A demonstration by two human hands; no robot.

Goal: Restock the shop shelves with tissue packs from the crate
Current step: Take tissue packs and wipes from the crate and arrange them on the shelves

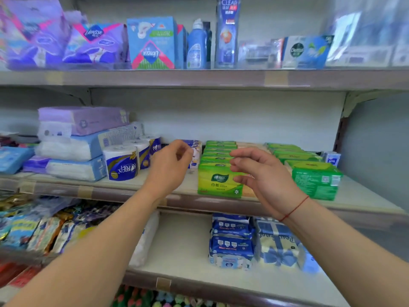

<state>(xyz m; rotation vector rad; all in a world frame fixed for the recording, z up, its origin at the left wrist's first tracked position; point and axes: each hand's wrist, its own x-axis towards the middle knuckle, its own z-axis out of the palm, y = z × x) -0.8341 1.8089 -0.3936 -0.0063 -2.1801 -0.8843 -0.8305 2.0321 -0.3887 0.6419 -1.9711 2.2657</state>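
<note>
Right hand (267, 176): fingers (247, 154) loosely spread, grasping nothing, hovering just in front of the front green tissue pack (218, 185). That pack lies directly ahead of the fingertips, slightly to their left. Its long axis runs along the shelf (363, 196) edge, and the row behind it runs back to the wall.

Left hand (170, 167): left of that pack, fingers slackly curled, also empty, and judged farther from it than the right hand.

Toilet rolls (121, 162) stand farther left. A second green row (316, 180) lies to the right. The crate is not in view.
</note>
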